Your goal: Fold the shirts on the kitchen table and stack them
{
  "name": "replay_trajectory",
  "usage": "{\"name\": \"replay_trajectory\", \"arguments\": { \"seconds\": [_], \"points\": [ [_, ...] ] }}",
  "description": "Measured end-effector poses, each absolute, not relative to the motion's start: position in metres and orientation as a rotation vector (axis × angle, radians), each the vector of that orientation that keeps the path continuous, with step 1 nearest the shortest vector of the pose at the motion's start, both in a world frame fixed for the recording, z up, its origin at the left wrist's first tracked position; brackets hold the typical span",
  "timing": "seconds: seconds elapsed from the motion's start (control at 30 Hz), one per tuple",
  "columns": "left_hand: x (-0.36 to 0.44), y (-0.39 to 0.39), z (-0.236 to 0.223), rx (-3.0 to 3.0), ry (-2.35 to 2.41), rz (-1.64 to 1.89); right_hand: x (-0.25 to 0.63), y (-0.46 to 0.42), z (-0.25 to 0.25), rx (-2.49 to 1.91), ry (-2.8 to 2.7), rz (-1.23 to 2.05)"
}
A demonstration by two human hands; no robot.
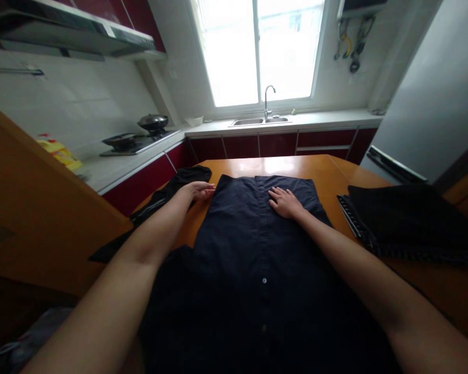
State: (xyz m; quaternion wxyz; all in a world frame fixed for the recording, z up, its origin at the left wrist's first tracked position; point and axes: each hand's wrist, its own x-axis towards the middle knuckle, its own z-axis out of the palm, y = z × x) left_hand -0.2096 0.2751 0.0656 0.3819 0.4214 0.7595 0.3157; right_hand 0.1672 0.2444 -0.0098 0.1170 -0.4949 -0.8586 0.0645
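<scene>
A dark navy button-front shirt (234,234) lies spread on the wooden table, its button strip running down the middle with a pale button showing. My right hand (285,202) rests flat on the upper right part of the cloth, fingers spread. At the shirt's upper left edge is my left hand (201,190), its fingers stretched loosely toward the fabric; whether the fingertips touch it I cannot tell. The near end of the shirt runs into dark shadow at the bottom of the view.
Black clothing (167,192) lies along the left of the table (265,165). A folded black stack (409,218) sits at the right. Beyond stand a counter with a sink (249,122), a stove with a lidded pan (153,122), and a fridge (425,98).
</scene>
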Motion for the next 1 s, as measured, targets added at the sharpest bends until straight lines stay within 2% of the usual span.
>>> {"name": "replay_trajectory", "arguments": {
  "seconds": [0.27, 0.43, 0.63, 0.8, 1.0],
  "points": [
    [-0.199, 0.282, 0.052, 1.248, 1.987, 0.843, 0.167, 0.243, -0.006, -1.452, -2.501, 0.191],
    [-0.200, 0.282, 0.048, 1.437, 2.186, 0.874, 0.167, 0.242, -0.006, -1.452, -2.505, 0.199],
    [-0.170, 0.274, 0.036, 1.803, 2.352, 0.674, 0.167, 0.243, -0.007, -1.459, -2.508, 0.190],
    [-0.101, 0.277, 0.010, 2.233, 2.053, 0.406, 0.167, 0.242, -0.006, -1.461, -2.514, 0.181],
    [-0.070, 0.300, -0.005, 2.295, 1.936, 0.177, 0.167, 0.241, -0.004, -1.463, -2.512, 0.180]
  ]
}}
